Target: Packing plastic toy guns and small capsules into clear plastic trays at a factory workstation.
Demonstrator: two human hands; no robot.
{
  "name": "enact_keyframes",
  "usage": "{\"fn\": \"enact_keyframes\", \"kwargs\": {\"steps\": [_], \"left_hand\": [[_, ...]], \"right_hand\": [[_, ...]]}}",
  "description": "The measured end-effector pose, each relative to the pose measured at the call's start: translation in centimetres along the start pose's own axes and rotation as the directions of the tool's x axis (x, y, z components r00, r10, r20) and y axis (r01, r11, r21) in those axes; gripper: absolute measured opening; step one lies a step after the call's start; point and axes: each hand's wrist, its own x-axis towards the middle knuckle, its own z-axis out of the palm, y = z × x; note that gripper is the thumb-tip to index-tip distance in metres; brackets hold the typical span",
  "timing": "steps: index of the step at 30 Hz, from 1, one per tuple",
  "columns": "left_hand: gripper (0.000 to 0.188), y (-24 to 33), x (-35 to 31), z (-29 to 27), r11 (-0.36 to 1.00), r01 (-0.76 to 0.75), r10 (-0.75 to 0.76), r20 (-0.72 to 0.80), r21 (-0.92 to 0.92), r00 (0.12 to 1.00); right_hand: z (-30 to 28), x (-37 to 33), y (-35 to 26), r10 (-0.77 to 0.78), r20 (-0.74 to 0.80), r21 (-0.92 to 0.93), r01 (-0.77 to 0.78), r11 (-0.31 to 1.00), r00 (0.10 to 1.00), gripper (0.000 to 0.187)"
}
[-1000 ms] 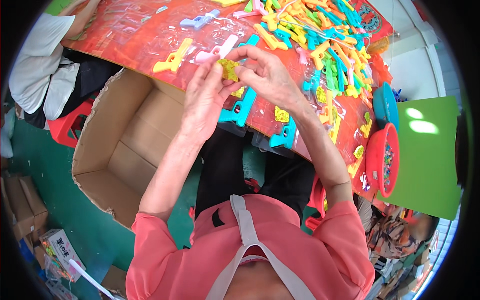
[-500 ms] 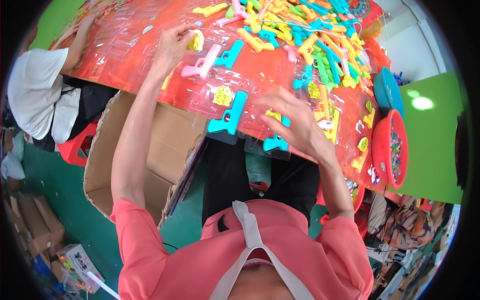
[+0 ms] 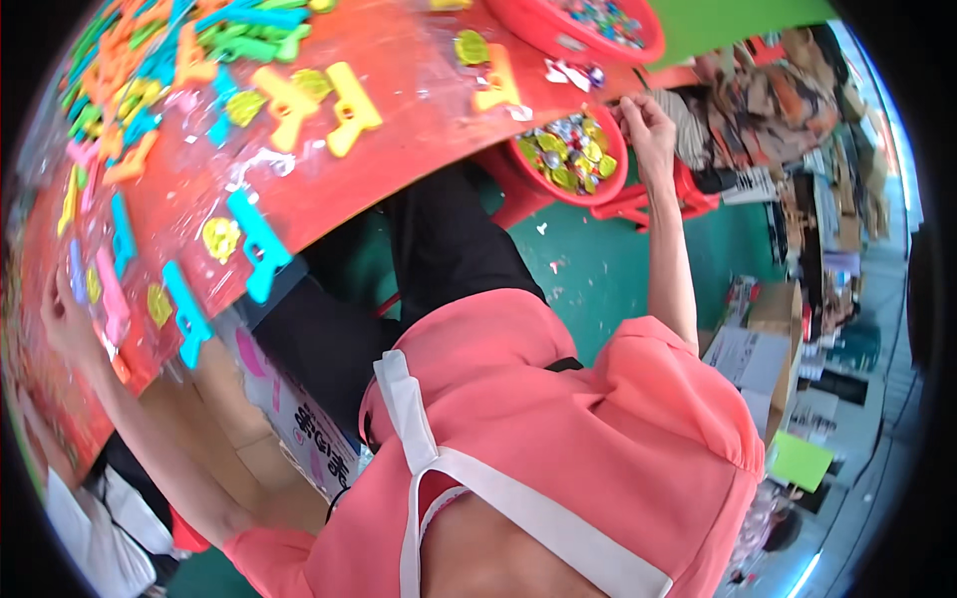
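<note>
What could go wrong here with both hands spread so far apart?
The red basin of shiny pieces sits past the table edge, so the right hand at its rim might tip it. The left hand works at the far table edge, where a pink toy pistol could slide off.

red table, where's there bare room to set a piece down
Bare patch on the red table between the yellow toy guns and the near edge. Crowded toward the far-left toy pile and around the left hand.
</note>
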Motion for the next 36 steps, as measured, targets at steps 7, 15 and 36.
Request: {"fn": "enact_keyframes", "kwargs": {"steps": [7, 15, 36], "left_hand": [[0.021, 17.4, -10.1, 2.3, 0.922, 0.113, -0.046, 0.187, -0.371, 0.981], [0.016, 26.7, -18.3, 7.6, 0.812, 0.192, 0.199, 0.570, -0.551, 0.797], [0.064, 34.9, -21.4, 16.1, -0.481, 0.818, 0.223, 0.858, -0.316, 0.463]], "right_hand": [[0.1, -2.7, 17.9, 0.368, 0.312, -0.800, 0.034, 0.599, 0.876, 0.070], [4.5, -2.7, 22.6, -0.008, 0.318, -0.573, 0.199, 0.795, 0.948, 0.040], [9.9, -8.0, -16.3, -0.413, 0.414, 0.075, 0.421, 0.904, 0.812, 0.046]]}}
